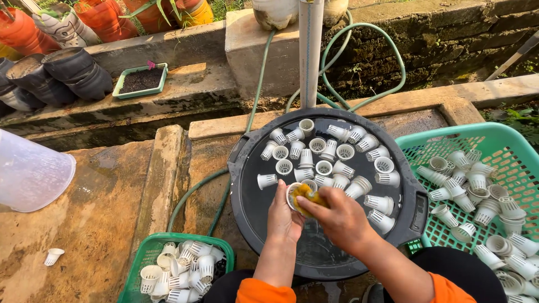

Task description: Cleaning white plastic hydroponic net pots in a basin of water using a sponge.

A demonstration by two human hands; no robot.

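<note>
My left hand (283, 216) grips a small white net cup (292, 192) over a black round basin (247, 196) of water. My right hand (339, 216) presses a yellow sponge (307, 196) into the cup's mouth. Several more white net cups (331, 160) float or lie in the basin's far half. Both hands meet at the middle of the basin.
A green basket (505, 140) with several white cups stands at the right, a smaller green basket (147, 247) with cups at the lower left. One cup (53, 256) lies on the concrete. A translucent bucket (28, 174) is at left. A green hose (348, 73) loops behind a white pipe (310, 50).
</note>
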